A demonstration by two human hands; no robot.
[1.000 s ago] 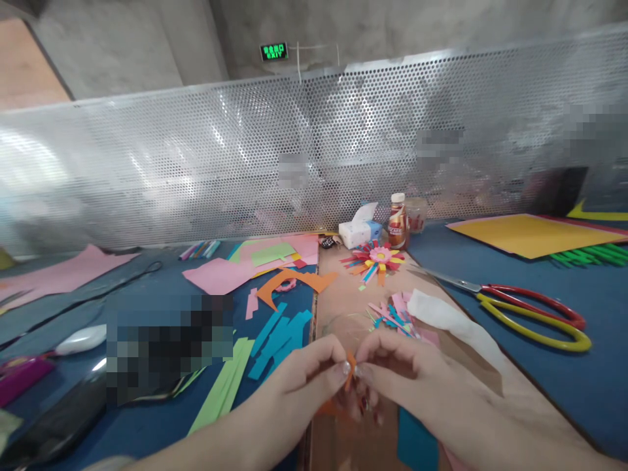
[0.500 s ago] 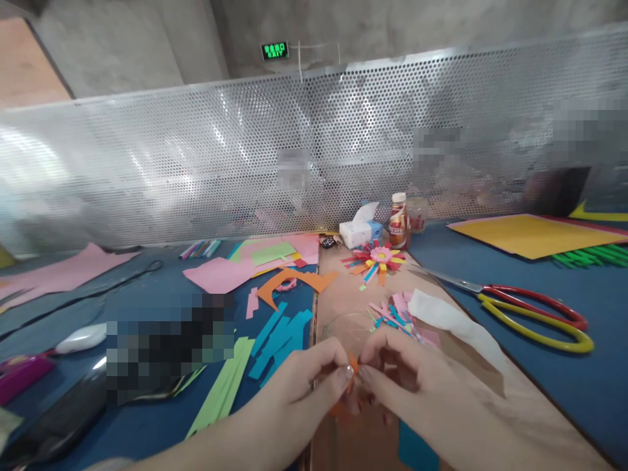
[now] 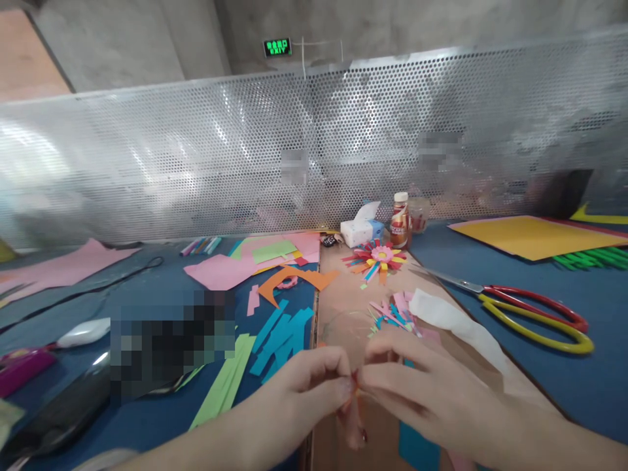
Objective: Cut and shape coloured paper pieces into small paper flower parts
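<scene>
My left hand (image 3: 316, 379) and my right hand (image 3: 417, 376) meet over the brown board, thumbs and index fingers pinched close together. A small orange paper piece (image 3: 358, 384) shows between their fingertips, mostly hidden by them. Just beyond my right hand lies a heap of pink and blue paper scraps (image 3: 392, 313), with white tissue (image 3: 441, 317) beside it. A blue paper piece (image 3: 418, 445) lies partly beneath my right hand. Left of my left hand are blue paper strips (image 3: 282, 340) and light green strips (image 3: 228, 373). Farther back sits a multicoloured paper flower (image 3: 381, 255).
Scissors (image 3: 540, 314) with red and yellow handles lie at right. A tissue pack (image 3: 362, 232) and a brown bottle (image 3: 400, 222) stand at the back, before a perforated metal screen (image 3: 235, 157). Coloured sheets (image 3: 534, 235) lie at far right; an orange cutout (image 3: 299, 281) lies left of the flower.
My right hand has turned, its fingers now reaching more across toward my left fingertips. Both hands still pinch the orange paper, which is more covered now. The view has shifted slightly.
</scene>
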